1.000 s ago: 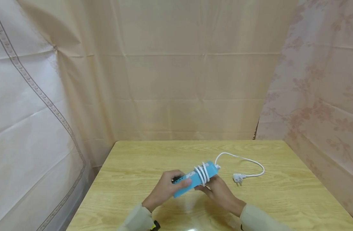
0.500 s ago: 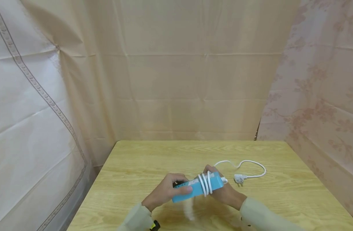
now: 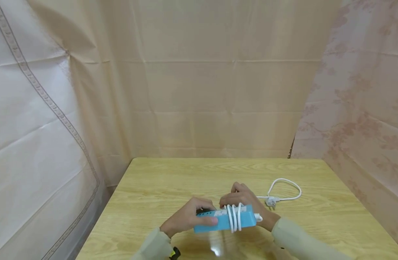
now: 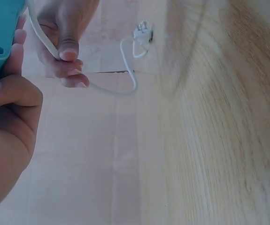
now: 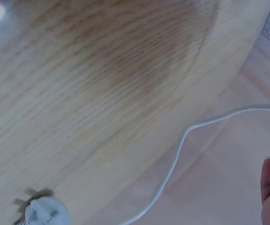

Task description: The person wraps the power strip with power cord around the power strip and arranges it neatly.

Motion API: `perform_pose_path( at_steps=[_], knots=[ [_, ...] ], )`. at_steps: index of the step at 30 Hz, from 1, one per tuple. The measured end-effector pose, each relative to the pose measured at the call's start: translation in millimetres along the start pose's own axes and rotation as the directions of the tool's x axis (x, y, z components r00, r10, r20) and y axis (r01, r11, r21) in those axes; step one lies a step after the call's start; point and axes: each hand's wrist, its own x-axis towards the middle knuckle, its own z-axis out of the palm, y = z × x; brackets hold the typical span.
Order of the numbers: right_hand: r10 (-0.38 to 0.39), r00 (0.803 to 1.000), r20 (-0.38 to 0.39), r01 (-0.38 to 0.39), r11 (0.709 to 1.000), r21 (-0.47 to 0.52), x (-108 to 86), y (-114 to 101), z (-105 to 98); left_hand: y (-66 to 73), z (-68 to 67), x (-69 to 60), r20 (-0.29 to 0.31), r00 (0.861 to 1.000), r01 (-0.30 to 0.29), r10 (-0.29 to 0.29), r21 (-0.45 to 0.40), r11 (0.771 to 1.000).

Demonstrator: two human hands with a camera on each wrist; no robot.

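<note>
A light-blue power strip is held above the table in my left hand, whose thumb lies across its front face. Several turns of white cord circle the strip towards its right end. Behind the strip is my right hand; in the left wrist view its thumb and fingers pinch the cord. From there the free cord runs to a white plug lying on the table to the right. The strip hides part of the right hand's fingers in the head view.
The wooden table has its far edge along a beige curtain. A pale curtain hangs at the left and a flowered one at the right. A dark band with yellow shows by the left sleeve.
The power strip has turned from slanting to nearly level and come slightly lower. My right hand has moved from beneath it to behind it, drawing the cord; the loop near the plug is smaller.
</note>
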Motion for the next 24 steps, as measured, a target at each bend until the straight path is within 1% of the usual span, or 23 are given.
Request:
perform_pose_path(
  at_steps=[2, 5, 7, 9, 12, 14, 15, 16, 17, 18, 20, 21, 22, 23, 24],
  knots=[
    [-0.054, 0.998, -0.014, 0.054, 0.998, -0.034, 0.4, 3, 0, -0.5, -0.4, -0.4, 0.016, 1.0, 0.013, -0.014, 0.012, 1.0],
    [-0.109, 0.994, -0.027, 0.105, 0.989, -0.103, 1.0, 8, -3, -3.3, -0.2, -0.3, 0.03, 0.999, 0.014, -0.015, 0.018, 1.0],
    [-0.122, 0.992, -0.021, 0.119, 0.983, -0.138, 1.8, 12, -7, -6.3, 0.6, 0.6, 0.035, 0.999, 0.009, -0.01, 0.035, 0.999],
    [-0.128, 0.992, 0.007, 0.127, 0.977, -0.169, 3.2, 15, -11, -9.4, 1.3, 1.4, 0.041, 0.999, -0.004, 0.002, 0.059, 0.998],
    [-0.134, 0.99, 0.049, 0.141, 0.97, -0.197, 6.3, 17, -17, -12.2, 2.1, 2.0, 0.051, 0.999, -0.006, 0.002, 0.093, 0.996],
    [-0.15, 0.987, 0.062, 0.16, 0.959, -0.233, 8.9, 17, -20, -12.8, 2.7, 2.4, 0.056, 0.998, -0.014, 0.006, 0.139, 0.99],
    [-0.152, 0.986, 0.065, 0.163, 0.955, -0.246, 10.3, 17, -21, -12.7, 3.1, 2.8, 0.06, 0.998, -0.019, 0.009, 0.18, 0.983],
    [-0.154, 0.986, 0.066, 0.166, 0.951, -0.262, 11.4, 17, -21, -12.4, 3.9, 3.4, 0.062, 0.998, -0.024, 0.01, 0.23, 0.973],
    [-0.158, 0.985, 0.065, 0.169, 0.946, -0.275, 12.3, 17, -22, -12.4, 4.8, 4.3, 0.062, 0.998, -0.034, 0.017, 0.295, 0.955],
    [-0.158, 0.985, 0.065, 0.17, 0.943, -0.285, 13.1, 16, -22, -11.9, 6.0, 5.0, 0.063, 0.998, -0.039, 0.018, 0.363, 0.931],
    [-0.152, 0.986, 0.069, 0.165, 0.943, -0.29, 13.9, 15, -22, -11.0, 8.6, 6.6, 0.062, 0.998, -0.05, 0.022, 0.489, 0.871],
    [-0.143, 0.987, 0.074, 0.158, 0.944, -0.288, 13.9, 14, -21, -10.4, 10.0, 7.3, 0.061, 0.998, -0.049, 0.02, 0.539, 0.841],
    [-0.138, 0.987, 0.079, 0.155, 0.945, -0.289, 13.6, 14, -21, -10.3, 11.3, 7.9, 0.06, 0.998, -0.048, 0.017, 0.582, 0.812],
    [-0.132, 0.988, 0.085, 0.151, 0.945, -0.289, 13.3, 13, -20, -10.3, 12.4, 8.2, 0.058, 0.998, -0.044, 0.01, 0.612, 0.789],
    [-0.123, 0.988, 0.09, 0.144, 0.946, -0.29, 12.9, 12, -20, -10.5, 13.4, 8.4, 0.054, 0.999, -0.035, 0.0, 0.632, 0.774]
  ],
)
